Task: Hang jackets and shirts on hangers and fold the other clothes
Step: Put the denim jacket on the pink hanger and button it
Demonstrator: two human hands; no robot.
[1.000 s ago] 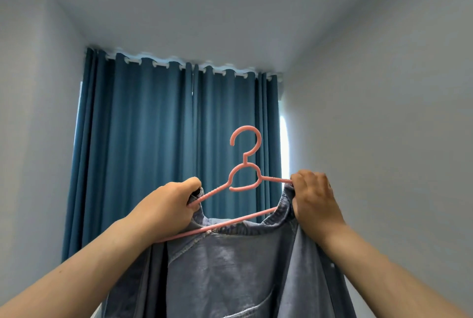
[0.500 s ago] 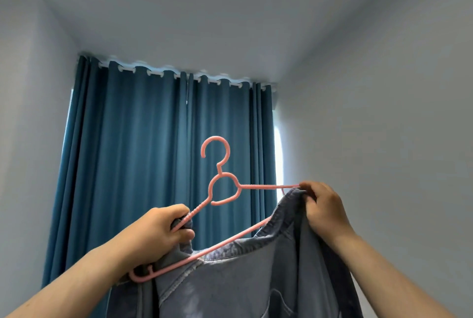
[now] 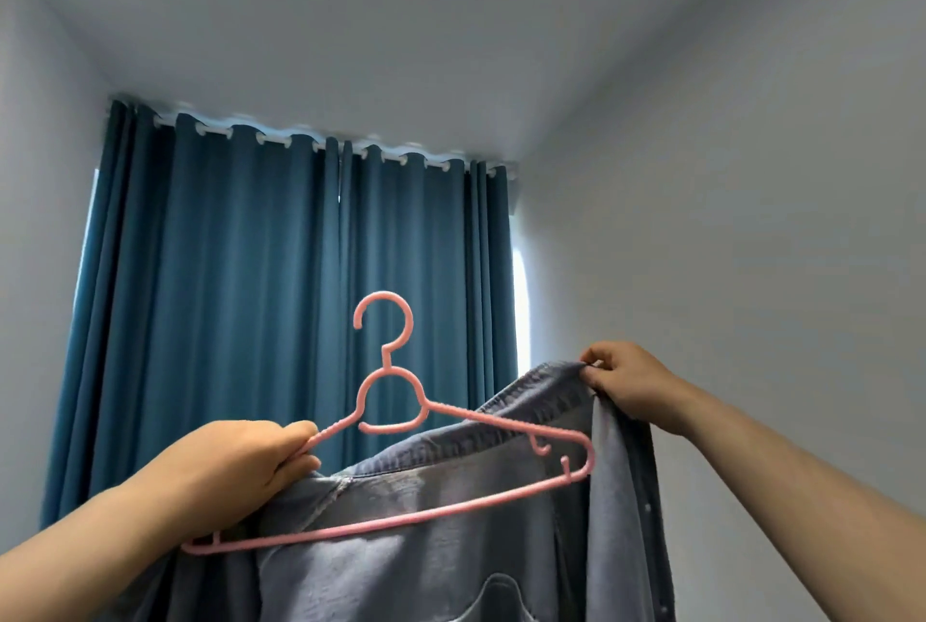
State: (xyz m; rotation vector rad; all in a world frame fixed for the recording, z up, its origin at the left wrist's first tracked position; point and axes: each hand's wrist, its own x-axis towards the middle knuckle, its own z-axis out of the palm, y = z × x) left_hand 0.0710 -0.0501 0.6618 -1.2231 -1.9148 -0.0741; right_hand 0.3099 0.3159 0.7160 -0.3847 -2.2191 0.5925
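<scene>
The left hand (image 3: 235, 473) grips the left arm of the pink hanger (image 3: 401, 426) together with the denim shirt (image 3: 431, 536) — both held up in the air before the blue curtain (image 3: 280, 301). The right hand (image 3: 629, 386) pinches the shirt's collar edge, lifted clear of the hanger's right end.

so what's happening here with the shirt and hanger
A person is fitting a grey-blue denim shirt onto a pink plastic hanger. The left hand grips the hanger's left arm together with the shirt's shoulder. The right hand pinches the collar edge, lifted above the hanger's right end, which is not yet covered. Blue curtains hang behind.
</scene>
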